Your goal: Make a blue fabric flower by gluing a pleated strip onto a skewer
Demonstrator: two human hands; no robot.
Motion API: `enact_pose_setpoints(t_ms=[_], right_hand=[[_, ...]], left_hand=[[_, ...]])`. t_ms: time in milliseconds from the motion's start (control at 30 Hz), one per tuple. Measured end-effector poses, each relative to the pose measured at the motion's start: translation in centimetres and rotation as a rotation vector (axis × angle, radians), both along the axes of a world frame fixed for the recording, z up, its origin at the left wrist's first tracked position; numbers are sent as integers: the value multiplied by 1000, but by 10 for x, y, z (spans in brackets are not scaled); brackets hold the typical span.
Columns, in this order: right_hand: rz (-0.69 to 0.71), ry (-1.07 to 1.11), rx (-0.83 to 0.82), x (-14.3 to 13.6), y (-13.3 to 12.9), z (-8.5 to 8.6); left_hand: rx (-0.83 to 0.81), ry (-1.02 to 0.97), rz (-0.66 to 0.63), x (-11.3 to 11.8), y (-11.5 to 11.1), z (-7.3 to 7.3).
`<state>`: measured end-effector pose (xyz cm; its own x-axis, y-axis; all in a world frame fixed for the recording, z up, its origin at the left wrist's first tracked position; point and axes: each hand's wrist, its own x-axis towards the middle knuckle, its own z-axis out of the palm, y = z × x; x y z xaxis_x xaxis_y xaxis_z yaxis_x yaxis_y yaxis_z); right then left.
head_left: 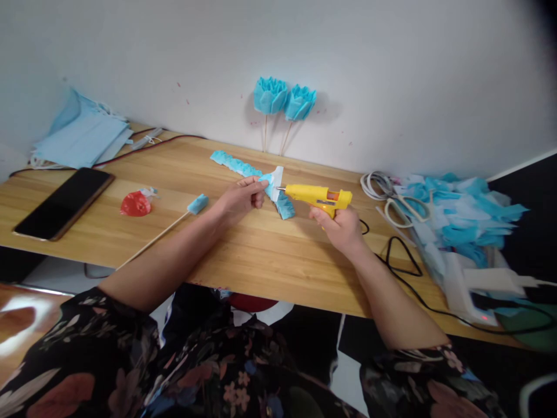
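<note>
Floral black clothing (243,371) sits closest to me, and from its sleeves I follow both forearms out over the wooden table (278,255) to the yellow glue gun (308,194), my landmark. The right hand (346,229) is wrapped around its handle; whether the trigger is pressed I cannot tell. Just left of the nozzle, the left hand (244,197) has thumb and fingers pinched on the gathered blue strip (235,164). That grip sits partway along it: a longer end runs out past the fingers, away from the gun, while a short end shows below the nozzle. I see the tip at the strip's white piece (277,176), though contact I can't confirm. Left of the gun lies a blue-tipped stick (198,204); behind it, two blue flowers (270,96) lean on the wall; to its right are scissors (407,211).
</note>
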<state>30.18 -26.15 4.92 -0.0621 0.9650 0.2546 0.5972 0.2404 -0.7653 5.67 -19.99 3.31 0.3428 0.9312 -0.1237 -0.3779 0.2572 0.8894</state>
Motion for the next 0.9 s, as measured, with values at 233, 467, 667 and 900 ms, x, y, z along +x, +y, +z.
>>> enact_pose_setpoints(t_ms=[233,467,667,900], right_hand=[[-1,-11,32,3,2,-5],[-6,-51,110,5,4,-9],[-16,-60,132,5,5,-8],[-61,-58,113,8,5,-7]], left_hand=[[-15,-12,3,0,-2,4],[-32,-25,6,1,-2,6],[-51,-45,-14,0,-2,6],[-74,-73,-26,1,0,6]])
